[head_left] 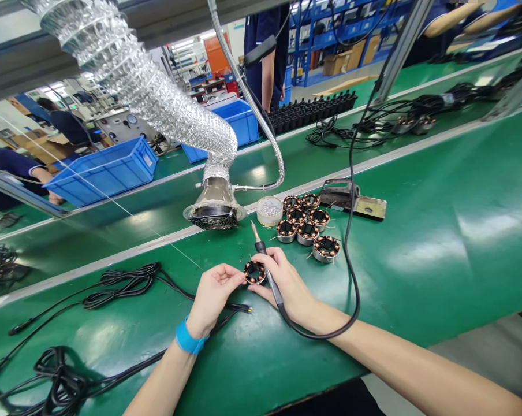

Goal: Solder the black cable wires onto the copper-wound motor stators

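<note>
A ring-shaped motor stator (254, 273) with copper windings is held just above the green bench between both hands. My left hand (217, 292), with a blue band at its wrist, pinches at the stator's left edge; whether a thin wire is between the fingertips cannot be made out. My right hand (287, 283) grips the stator's right side by thumb and fingers and also holds a soldering iron (269, 271), its tip pointing up and away. Several similar stators (307, 231) stand grouped beyond, beside a round tub (269, 211) of silvery material.
A fume extractor hood (215, 205) hangs above the bench. Coiled black cables (122, 286) lie at the left, and a metal stand (354, 202) is behind the stators. Blue bins (107, 173) and other people are beyond. The iron's cord (354, 248) loops at the right.
</note>
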The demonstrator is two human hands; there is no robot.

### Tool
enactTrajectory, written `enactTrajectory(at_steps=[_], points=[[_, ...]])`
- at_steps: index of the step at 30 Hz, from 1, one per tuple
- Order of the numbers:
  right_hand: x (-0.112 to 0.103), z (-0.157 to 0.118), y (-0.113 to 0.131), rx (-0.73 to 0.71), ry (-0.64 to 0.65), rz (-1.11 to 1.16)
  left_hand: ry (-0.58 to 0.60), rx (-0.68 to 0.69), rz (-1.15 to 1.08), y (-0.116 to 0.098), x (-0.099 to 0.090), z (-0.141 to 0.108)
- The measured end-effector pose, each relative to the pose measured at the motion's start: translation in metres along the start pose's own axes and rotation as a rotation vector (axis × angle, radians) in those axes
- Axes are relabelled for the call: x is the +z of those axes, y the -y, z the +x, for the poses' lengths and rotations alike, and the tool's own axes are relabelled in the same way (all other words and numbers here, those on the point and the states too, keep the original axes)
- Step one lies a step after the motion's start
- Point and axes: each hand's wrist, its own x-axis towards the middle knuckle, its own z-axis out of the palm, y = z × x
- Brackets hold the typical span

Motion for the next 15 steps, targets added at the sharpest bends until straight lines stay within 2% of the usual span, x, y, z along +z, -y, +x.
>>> enactTrajectory(at_steps=[5, 7, 10, 11, 13, 15], points=[[0.001, 0.0, -0.002, -0.005, -0.008, -0.001, 0.081, 0.007, 0.086, 0.002, 0.0, 0.004], [0.001, 0.0, -0.002, -0.002, -0.002, -0.01, 0.032, 0.055, 0.157, -0.005, 0.0, 0.001], [0.0, -0.001, -0.002, -0.001, 0.008, -0.016, -0.132, 0.293, 0.275, -0.029, 0.001, -0.021], [-0.001, -0.001, -0.002, -0.005, 0.01, -0.018, -0.14, 0.406, 0.296, -0.038, 0.001, -0.034], [0.0, -0.001, -0.003, -0.014, 0.009, -0.03, -0.01, 0.613, 0.27, -0.056, 0.001, -0.065], [0.001, -0.001, -0.004, -0.02, -0.004, -0.05, 0.137, 0.654, 0.251, -0.066, 0.002, -0.097]])
